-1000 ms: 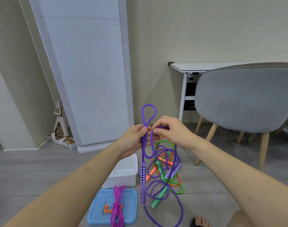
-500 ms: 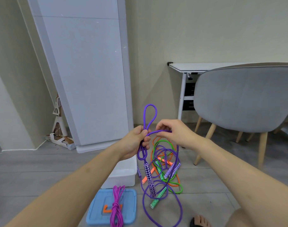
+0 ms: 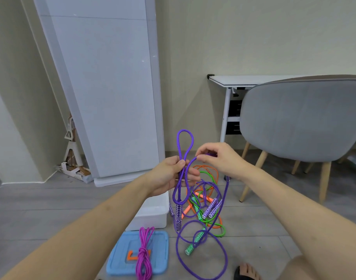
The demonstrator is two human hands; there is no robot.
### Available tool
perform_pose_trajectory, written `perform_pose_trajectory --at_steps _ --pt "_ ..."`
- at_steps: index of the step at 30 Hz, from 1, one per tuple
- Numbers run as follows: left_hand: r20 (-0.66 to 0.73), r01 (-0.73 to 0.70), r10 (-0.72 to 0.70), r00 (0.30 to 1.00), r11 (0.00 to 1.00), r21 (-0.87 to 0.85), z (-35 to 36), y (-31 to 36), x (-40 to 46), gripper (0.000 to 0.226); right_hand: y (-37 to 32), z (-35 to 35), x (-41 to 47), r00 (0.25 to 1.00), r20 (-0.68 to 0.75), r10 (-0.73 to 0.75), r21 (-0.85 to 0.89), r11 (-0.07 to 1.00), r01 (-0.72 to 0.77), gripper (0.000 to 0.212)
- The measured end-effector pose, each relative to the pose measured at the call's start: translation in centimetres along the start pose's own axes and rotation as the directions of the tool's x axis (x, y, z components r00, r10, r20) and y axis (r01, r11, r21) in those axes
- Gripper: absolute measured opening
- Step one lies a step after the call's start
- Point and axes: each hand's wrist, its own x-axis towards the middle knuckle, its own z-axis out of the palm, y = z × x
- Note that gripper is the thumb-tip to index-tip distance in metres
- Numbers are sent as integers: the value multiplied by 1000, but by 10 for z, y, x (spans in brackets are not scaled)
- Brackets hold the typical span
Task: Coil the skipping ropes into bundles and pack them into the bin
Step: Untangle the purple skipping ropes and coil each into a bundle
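Fingers (image 3: 201, 156) of the right hand (image 3: 219, 158) hide their pinched purple rope (image 3: 185, 138).

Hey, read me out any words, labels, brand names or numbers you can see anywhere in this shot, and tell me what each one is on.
No readable text anywhere in this view.
Blue bin lid: only an orange clip shape, no lettering.
Rope handles, such as the green handle: a diamond pattern, not words.
Cardboard item by the wall: any print is too small and blurred to read.
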Motion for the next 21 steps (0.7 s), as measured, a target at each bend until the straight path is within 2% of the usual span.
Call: perform_pose_trajectory --at_steps 6,12,17,21 --pt "53 -7 6 999 1000 29 0 -6 1 28 -6 5 1 1000 11 -15 -22 1000 15 4" --pt "69 -19 16 997 999 31 8 -5 -3 18 -6 7 1 1000 2 -30 -34 999 30 6" --pt "124 16 -21 992 999 40 8 -6 -4 24 0 11 1 999 24 -47 -64 997 49 7" --pt "85 26 -36 996 993 111 2 -7 -1 18 8 12 -1 998 52 -42 -102 994 47 5"
